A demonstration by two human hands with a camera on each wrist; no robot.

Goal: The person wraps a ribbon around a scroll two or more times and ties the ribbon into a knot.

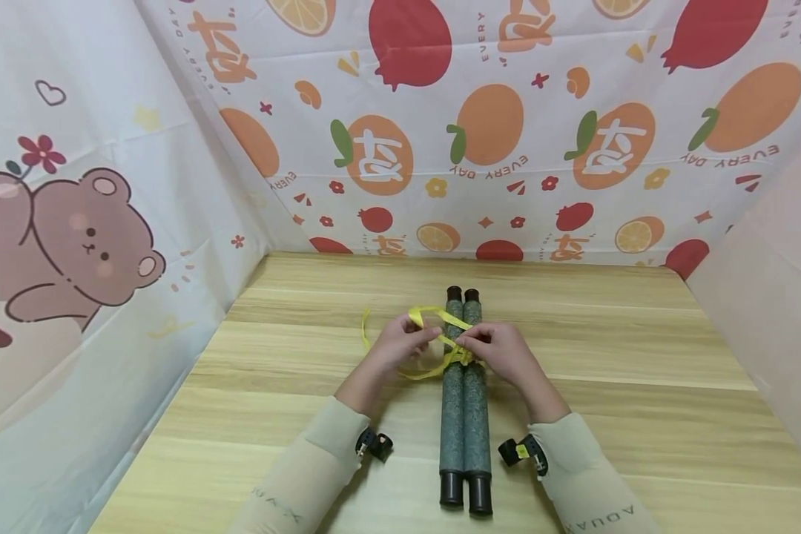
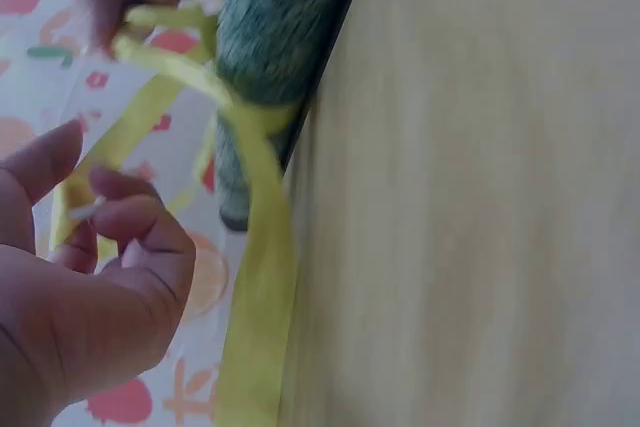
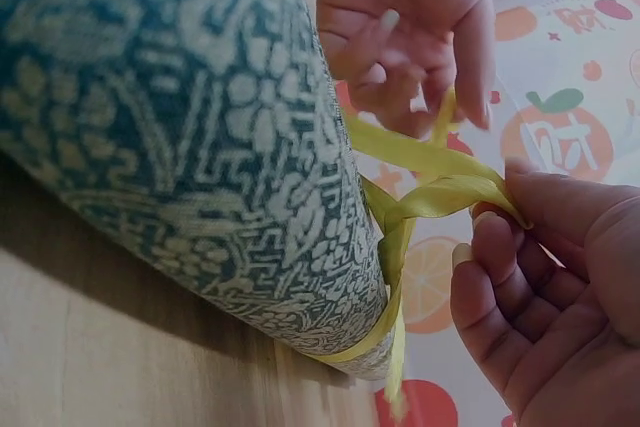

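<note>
Tabletop (image 1: 614, 348) edges leave scrolls (image 1: 453, 423) room; right fingers (image 3: 495, 247) pinch ribbon (image 3: 450, 195), left fingers' (image 2: 140, 219) grip unclear.

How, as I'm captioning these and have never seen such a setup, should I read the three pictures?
There is no machine: a person's bare left hand and right hand do the work. The wide picture comes from a head-worn camera looking down; the close ones come from cameras strapped to each wrist. On the wooden table lie two green patterned scroll rolls, side by side, with yellow ribbon around them. The right hand pinches the ribbon, which also runs between the left hand's curled fingers.
</note>
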